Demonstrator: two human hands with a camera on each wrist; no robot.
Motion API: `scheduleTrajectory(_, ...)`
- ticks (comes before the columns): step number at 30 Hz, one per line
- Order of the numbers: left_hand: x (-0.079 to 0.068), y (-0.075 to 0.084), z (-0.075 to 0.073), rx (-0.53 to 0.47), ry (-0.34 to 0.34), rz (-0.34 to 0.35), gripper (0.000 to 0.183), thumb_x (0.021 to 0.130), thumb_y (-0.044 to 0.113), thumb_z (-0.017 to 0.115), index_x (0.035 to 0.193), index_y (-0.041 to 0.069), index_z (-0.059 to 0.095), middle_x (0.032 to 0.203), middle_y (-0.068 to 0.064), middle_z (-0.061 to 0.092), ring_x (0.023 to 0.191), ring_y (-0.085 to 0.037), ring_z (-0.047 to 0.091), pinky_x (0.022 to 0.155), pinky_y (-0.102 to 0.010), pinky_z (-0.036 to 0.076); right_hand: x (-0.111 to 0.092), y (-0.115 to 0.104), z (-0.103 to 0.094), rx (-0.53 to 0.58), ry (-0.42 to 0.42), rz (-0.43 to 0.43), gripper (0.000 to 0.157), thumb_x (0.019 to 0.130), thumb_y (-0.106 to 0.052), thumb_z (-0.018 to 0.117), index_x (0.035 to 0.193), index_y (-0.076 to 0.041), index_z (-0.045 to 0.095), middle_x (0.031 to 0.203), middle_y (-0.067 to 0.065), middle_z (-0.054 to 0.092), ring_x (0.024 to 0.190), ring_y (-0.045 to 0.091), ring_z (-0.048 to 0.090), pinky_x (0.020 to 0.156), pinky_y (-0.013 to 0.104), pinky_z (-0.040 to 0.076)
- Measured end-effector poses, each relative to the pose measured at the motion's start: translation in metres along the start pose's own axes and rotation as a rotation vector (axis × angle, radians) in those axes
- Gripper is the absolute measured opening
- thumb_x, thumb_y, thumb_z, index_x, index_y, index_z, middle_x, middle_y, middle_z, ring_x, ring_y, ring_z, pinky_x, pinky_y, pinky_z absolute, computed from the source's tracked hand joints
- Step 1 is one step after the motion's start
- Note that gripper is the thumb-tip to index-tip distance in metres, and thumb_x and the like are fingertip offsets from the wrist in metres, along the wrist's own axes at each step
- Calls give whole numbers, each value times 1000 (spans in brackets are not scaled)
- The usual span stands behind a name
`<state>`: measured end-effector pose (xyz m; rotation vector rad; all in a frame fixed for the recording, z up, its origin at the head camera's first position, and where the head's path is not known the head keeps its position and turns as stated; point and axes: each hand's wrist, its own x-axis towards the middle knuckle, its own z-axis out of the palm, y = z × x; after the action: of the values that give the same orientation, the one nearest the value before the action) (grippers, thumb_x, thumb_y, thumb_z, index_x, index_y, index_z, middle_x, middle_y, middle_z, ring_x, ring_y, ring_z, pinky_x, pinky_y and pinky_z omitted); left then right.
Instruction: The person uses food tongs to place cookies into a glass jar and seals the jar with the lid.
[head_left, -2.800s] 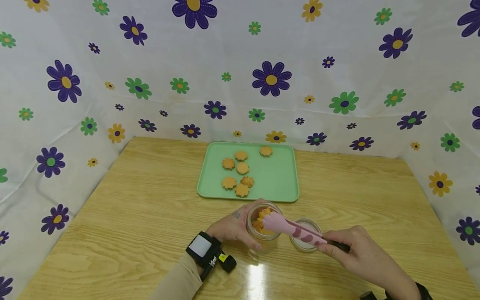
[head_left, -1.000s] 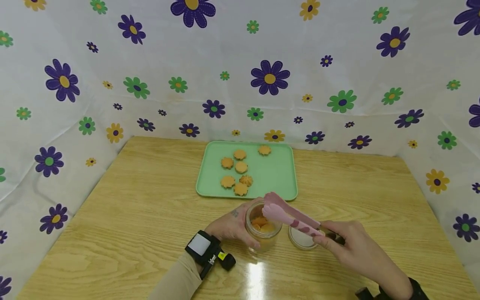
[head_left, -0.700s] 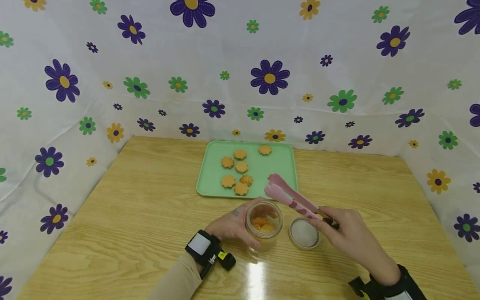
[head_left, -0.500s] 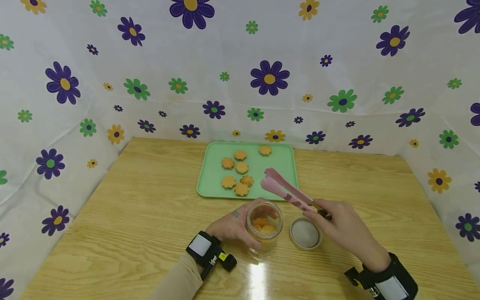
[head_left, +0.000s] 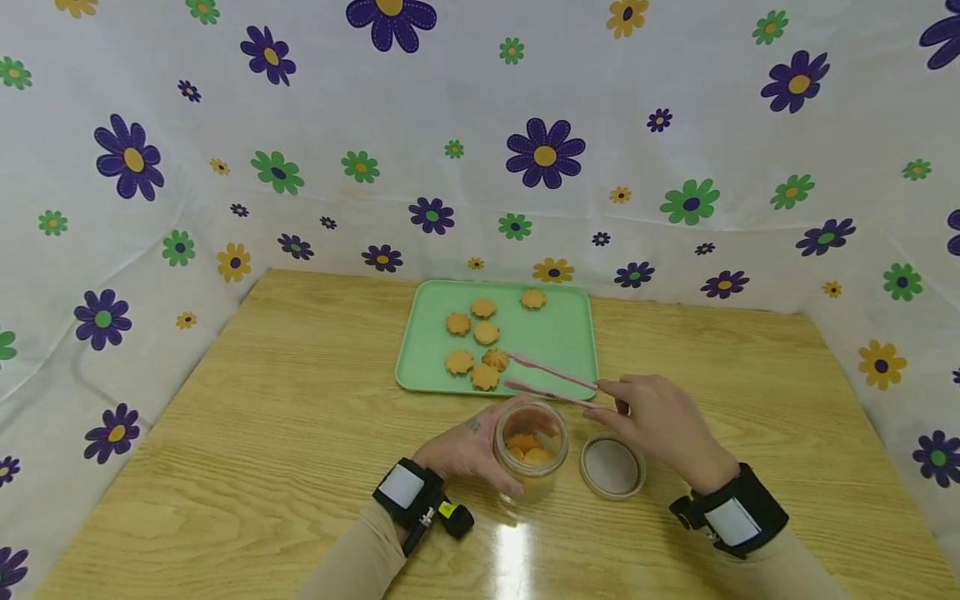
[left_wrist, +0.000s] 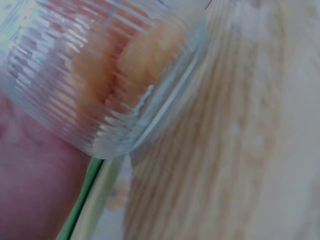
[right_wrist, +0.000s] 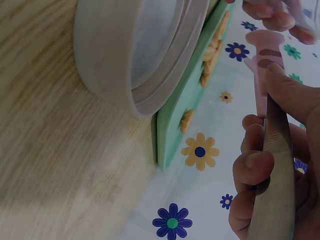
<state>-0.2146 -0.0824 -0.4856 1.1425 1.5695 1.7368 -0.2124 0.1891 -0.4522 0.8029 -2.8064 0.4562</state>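
Observation:
My left hand (head_left: 472, 454) is wrapped round a clear ribbed glass jar (head_left: 531, 479), which stands uncovered with several cookies (head_left: 528, 447) inside. In the right wrist view, my right hand (right_wrist: 280, 155) grips metal-handled tongs (right_wrist: 272, 52) with pink paw-shaped tips. The tongs' arms are spread, and their tips reach over the front of a green tray (head_left: 558, 358), close to a ridged cookie (head_left: 495, 359). Nothing shows between the tips. Several flower-shaped cookies (head_left: 459, 361) lie on the tray. The left wrist view shows the jar's lower wall close up, with blurred cookies behind the glass.
A round lid (head_left: 612, 467) lies on the wooden table (head_left: 300, 417), right of the jar and below my right hand. The tray lies behind the jar, near the table's back edge. Flower-printed cloth (head_left: 450, 100) hangs behind and at both sides.
The tongs have lifted away from the jar's mouth and swung forward over the tray, their arms spreading and turning. The left hand and jar stay put.

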Motion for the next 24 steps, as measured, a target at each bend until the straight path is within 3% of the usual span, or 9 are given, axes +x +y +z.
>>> scheduleTrajectory(8,-1,1,0,12,-2,1,89,64,-21,76,140,0,36,133,-30,46,127,-41,39,107,-61,29,16,-5,6,-131,-34,-76,42,84,-44,71,114,-14,72,67,-7,54,53,6,44,41,23,36)
scheduleTrajectory(16,-1,-2,-1,-3,-13,0,87,64,-21,76,139,0,37,135,-28,45,128,-39,38,108,-62,27,26,-3,7,-136,-52,-117,42,86,-41,71,116,-12,72,71,-3,59,53,8,42,41,22,32)
scheduleTrajectory(24,0,-3,0,-8,-3,7,87,62,-24,75,138,-1,38,133,-29,46,127,-39,40,107,-61,29,32,-4,15,-137,-68,-135,41,87,-42,69,115,-13,72,72,-5,59,56,8,47,42,24,39)
